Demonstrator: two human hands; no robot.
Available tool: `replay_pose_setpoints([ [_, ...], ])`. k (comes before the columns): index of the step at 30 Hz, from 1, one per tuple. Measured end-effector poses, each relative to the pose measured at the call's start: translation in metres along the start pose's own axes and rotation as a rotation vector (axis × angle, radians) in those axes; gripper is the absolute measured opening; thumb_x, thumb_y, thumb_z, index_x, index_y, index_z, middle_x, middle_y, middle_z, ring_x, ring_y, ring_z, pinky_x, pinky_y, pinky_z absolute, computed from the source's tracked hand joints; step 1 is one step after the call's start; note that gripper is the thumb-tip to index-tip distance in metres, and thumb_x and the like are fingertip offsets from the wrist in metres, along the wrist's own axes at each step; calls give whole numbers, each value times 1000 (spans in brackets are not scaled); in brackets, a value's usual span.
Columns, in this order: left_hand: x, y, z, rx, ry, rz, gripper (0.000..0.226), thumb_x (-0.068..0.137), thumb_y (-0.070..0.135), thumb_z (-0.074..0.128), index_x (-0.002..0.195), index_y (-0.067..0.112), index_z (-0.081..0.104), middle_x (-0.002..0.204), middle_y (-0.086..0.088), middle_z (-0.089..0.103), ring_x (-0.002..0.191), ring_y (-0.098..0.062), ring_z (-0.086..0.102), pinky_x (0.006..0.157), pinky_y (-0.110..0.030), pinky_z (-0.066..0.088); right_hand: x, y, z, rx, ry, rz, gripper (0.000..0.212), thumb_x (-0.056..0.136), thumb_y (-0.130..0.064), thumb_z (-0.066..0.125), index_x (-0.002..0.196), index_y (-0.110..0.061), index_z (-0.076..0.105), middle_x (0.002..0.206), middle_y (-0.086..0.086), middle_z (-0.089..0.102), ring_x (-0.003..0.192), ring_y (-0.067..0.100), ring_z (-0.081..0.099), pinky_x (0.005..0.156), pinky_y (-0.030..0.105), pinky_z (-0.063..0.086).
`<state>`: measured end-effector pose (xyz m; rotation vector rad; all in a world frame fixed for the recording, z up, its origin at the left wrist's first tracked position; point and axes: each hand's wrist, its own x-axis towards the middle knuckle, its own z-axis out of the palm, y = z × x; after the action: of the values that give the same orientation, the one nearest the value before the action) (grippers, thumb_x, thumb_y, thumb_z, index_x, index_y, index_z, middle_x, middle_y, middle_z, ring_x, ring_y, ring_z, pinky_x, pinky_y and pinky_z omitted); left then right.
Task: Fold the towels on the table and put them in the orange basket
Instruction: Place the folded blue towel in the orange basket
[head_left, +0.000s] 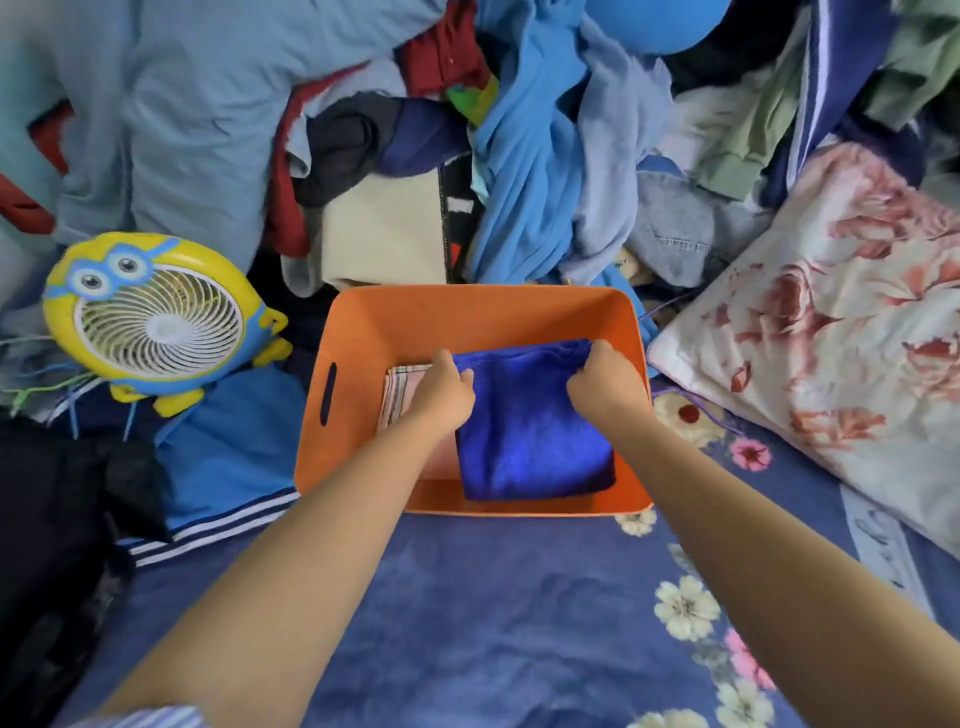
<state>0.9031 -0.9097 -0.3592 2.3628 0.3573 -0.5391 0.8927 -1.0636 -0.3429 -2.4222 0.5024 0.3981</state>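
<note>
An orange basket (363, 332) stands in the middle of the view on a blue flowered cloth. Inside it lies a folded dark blue towel (530, 441), filling the right half. My left hand (444, 395) grips the towel's far left corner. My right hand (605, 382) grips its far right corner. Both hands are inside the basket. A folded striped pink towel (397, 387) lies under and to the left of the blue one, partly hidden by my left hand and forearm.
A yellow and blue cartoon fan (156, 322) stands left of the basket. A big heap of clothes (519, 156) rises behind it. A flowered pillow (821, 332) lies at the right. Dark clothing (67, 509) sits at the left edge.
</note>
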Motion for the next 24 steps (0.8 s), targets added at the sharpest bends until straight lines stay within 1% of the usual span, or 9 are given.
replay_pose_setpoints([
  [3,36,-13,28,102,-121,-40,41,101,19,30,136,-2,24,129,-24,49,115,-36,50,84,-35,38,30,11,27,-97,-76,113,35,89,-2,39,123,6,40,131,22,48,120,37,48,91,37,42],
  [6,71,-21,51,174,-197,-42,43,101,20,30,137,-1,24,131,-24,49,117,-37,49,90,-35,40,61,27,53,-139,-102,205,36,89,-2,39,125,5,44,130,22,51,121,36,49,96,37,42],
  [8,92,-23,67,197,-219,-35,44,101,21,31,139,-1,23,133,-23,47,120,-36,48,92,-35,39,81,35,66,-161,-100,269,39,93,-5,38,131,4,39,137,21,45,126,34,45,101,38,39],
  [11,118,-26,88,195,-232,-26,45,101,22,33,140,1,24,136,-21,45,123,-35,46,95,-35,38,101,45,81,-139,-133,348,37,96,-8,36,131,1,41,138,20,44,127,32,43,94,33,40],
  [13,133,-26,98,189,-206,-21,41,100,22,34,136,2,30,134,-20,47,122,-35,47,95,-35,38,113,52,90,-74,-87,326,32,93,-7,39,124,0,46,129,19,50,118,32,49,82,31,40],
  [14,141,-28,103,180,-187,-23,39,100,22,36,133,2,34,133,-20,49,122,-35,47,95,-35,38,119,54,94,-55,-53,309,31,92,-6,40,122,0,47,126,19,52,115,33,51,82,32,41],
  [20,169,-39,125,154,-41,1,30,96,22,44,118,1,46,124,-19,56,116,-37,51,91,-38,41,149,74,115,-61,16,263,39,90,-3,40,129,-1,37,130,19,47,120,34,46,96,36,40],
  [22,170,-40,131,103,13,18,29,97,21,44,118,2,46,123,-19,57,115,-37,52,89,-38,41,156,82,124,-72,68,187,43,88,-4,43,131,0,39,132,21,47,122,37,45,104,42,38],
  [24,172,-41,135,49,84,47,30,97,19,43,121,2,45,122,-19,57,114,-37,53,88,-37,41,163,89,133,-53,142,139,45,85,-3,45,129,-1,42,130,23,49,121,40,46,104,49,36],
])
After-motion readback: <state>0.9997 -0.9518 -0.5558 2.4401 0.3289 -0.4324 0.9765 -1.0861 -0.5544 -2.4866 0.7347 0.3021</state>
